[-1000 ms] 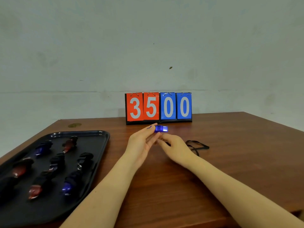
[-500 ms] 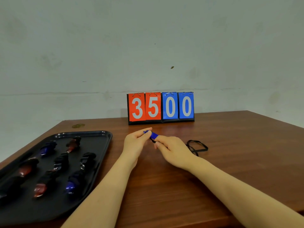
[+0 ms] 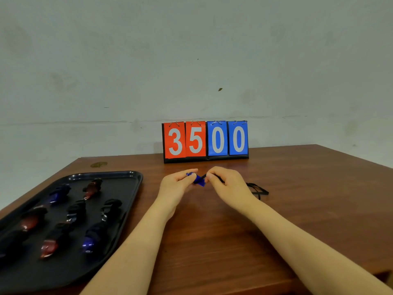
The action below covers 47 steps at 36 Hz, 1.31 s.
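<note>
A wooden table [image 3: 308, 188] fills the lower frame. At lower left on it lies a black tray [image 3: 136, 177] holding red and blue whistles [image 3: 88, 243] with black cords. A flip scoreboard [image 3: 205, 141] reading 3500 stands at centre, before a pale wall [image 3: 191, 50].

Wooden table [image 3: 297, 201], black tray [image 3: 106, 173] left; scoreboard [image 3: 205, 141] rear, black cord [image 3: 258, 189]

A small translucent blue plastic piece [image 3: 198, 180] hangs just above the desk [image 3: 297, 209], pinched between the left hand [image 3: 176, 185] and right hand [image 3: 229, 185]; its black cord [image 3: 258, 189] trails right onto the wood
</note>
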Tool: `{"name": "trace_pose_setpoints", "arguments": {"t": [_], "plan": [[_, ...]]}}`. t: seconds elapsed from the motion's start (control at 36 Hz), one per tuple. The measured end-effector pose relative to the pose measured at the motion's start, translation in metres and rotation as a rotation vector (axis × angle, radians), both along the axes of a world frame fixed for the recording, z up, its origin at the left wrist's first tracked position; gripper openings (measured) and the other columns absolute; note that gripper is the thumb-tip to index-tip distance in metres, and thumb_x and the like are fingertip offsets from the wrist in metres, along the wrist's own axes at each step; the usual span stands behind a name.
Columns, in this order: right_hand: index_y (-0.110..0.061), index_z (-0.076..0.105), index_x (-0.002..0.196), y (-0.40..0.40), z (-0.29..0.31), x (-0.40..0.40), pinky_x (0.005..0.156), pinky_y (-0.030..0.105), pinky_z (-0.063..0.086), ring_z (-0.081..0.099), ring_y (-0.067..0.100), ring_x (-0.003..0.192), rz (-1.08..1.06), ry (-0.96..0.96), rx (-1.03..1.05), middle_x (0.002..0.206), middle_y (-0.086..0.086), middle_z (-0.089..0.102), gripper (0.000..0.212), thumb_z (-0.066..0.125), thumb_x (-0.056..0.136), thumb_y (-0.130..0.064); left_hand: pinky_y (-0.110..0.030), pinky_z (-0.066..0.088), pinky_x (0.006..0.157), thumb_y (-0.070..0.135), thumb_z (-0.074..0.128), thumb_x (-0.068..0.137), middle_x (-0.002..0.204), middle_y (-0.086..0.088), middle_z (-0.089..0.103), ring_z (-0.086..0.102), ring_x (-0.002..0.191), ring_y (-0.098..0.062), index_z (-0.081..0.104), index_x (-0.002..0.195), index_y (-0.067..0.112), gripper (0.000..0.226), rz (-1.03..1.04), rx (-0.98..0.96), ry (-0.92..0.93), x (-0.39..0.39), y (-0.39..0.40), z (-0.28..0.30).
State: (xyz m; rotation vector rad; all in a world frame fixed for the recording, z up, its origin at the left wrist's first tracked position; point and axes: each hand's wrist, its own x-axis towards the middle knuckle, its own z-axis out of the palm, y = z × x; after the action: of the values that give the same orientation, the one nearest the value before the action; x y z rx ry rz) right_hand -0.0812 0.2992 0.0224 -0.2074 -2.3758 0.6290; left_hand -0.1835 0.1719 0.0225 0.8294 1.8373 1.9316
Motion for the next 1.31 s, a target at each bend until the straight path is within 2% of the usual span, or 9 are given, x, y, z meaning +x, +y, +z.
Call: {"name": "trace_pose_setpoints", "arguments": {"t": [0.22,0.31,0.44,0.61,0.83,0.92,1.0,1.11,1.31], "plan": [[-0.029,0.064,0.088,0.014,0.003,0.003,0.073,0.009,0.044,0.060,-0.003,0.084,-0.017,0.088,-0.207,0.082,-0.015,0.065,0.016,0.052,0.097,-0.023,-0.030,0.056,0.089,0.012,0.063,0.091,0.112,-0.006,0.070,0.067,0.102,-0.016,0.071,0.111,0.016,0.022,-0.199,0.028,-0.094,0.008,-0.001,0.008],[-0.029,0.067,0.081,0.013,0.007,0.006,0.069,0.007,0.042,0.058,-0.005,0.074,0.019,0.114,-0.334,0.073,-0.014,0.065,0.022,0.052,0.097,-0.026,-0.028,0.056,0.083,0.013,0.061,0.092,0.105,-0.006,0.073,0.068,0.098,-0.017,0.073,0.106,0.015,0.019,-0.245,0.114,-0.200,0.012,-0.002,0.013],[-0.028,0.067,0.076,0.009,-0.001,0.002,0.062,0.019,0.037,0.047,-0.002,0.053,0.019,0.003,-0.386,0.055,-0.015,0.056,0.030,0.048,0.098,-0.019,-0.029,0.056,0.079,0.008,0.059,0.090,0.108,-0.014,0.069,0.068,0.098,-0.022,0.072,0.104,0.009,0.019,-0.323,0.332,-0.470,0.020,-0.006,0.020],[-0.021,0.074,0.091,-0.005,-0.004,0.000,0.079,0.008,0.041,0.061,-0.008,0.087,0.067,-0.031,-0.269,0.086,-0.017,0.071,0.027,0.050,0.098,-0.030,-0.031,0.055,0.079,0.006,0.059,0.091,0.108,-0.016,0.069,0.067,0.103,-0.024,0.067,0.107,0.006,0.019,-0.217,0.521,-0.657,0.013,-0.004,0.018],[-0.022,0.072,0.103,-0.013,-0.007,-0.004,0.083,0.030,0.051,0.063,0.007,0.086,0.053,-0.129,0.037,0.092,-0.005,0.071,0.024,0.052,0.097,-0.032,-0.031,0.055,0.087,0.006,0.062,0.090,0.113,-0.007,0.066,0.066,0.099,-0.018,0.065,0.118,0.012,0.028,0.061,0.269,-0.364,0.003,0.004,0.011],[-0.023,0.070,0.099,-0.011,-0.009,-0.004,0.079,0.030,0.049,0.061,0.006,0.081,0.056,-0.137,0.036,0.089,-0.007,0.069,0.021,0.051,0.097,-0.030,-0.027,0.055,0.083,0.009,0.063,0.091,0.103,-0.001,0.067,0.066,0.091,-0.012,0.071,0.103,0.021,0.019,0.131,0.192,-0.244,-0.001,0.004,0.006],[-0.029,0.063,0.091,-0.010,-0.007,-0.003,0.071,0.026,0.046,0.057,0.006,0.072,0.058,-0.102,-0.026,0.080,-0.007,0.064,0.017,0.048,0.098,-0.027,-0.029,0.055,0.085,0.013,0.064,0.091,0.105,-0.001,0.067,0.064,0.090,-0.010,0.070,0.110,0.020,0.022,0.224,0.071,-0.061,-0.006,0.005,0.001],[-0.031,0.058,0.083,-0.007,-0.004,-0.002,0.069,0.034,0.048,0.057,0.014,0.071,0.061,-0.032,-0.099,0.079,-0.001,0.064,0.022,0.045,0.100,-0.026,-0.034,0.057,0.086,0.012,0.065,0.089,0.101,-0.001,0.069,0.067,0.097,-0.018,0.071,0.102,0.023,0.017,0.196,0.033,-0.081,-0.008,0.005,-0.001],[-0.024,0.059,0.080,0.002,-0.002,-0.001,0.062,0.013,0.041,0.055,-0.002,0.070,0.010,0.048,-0.200,0.076,-0.011,0.061,0.026,0.044,0.100,-0.019,-0.022,0.057,0.065,0.011,0.065,0.090,0.087,0.001,0.068,0.069,0.085,-0.014,0.071,0.095,0.022,0.014,0.024,-0.060,-0.109,0.001,0.008,0.002]]}}
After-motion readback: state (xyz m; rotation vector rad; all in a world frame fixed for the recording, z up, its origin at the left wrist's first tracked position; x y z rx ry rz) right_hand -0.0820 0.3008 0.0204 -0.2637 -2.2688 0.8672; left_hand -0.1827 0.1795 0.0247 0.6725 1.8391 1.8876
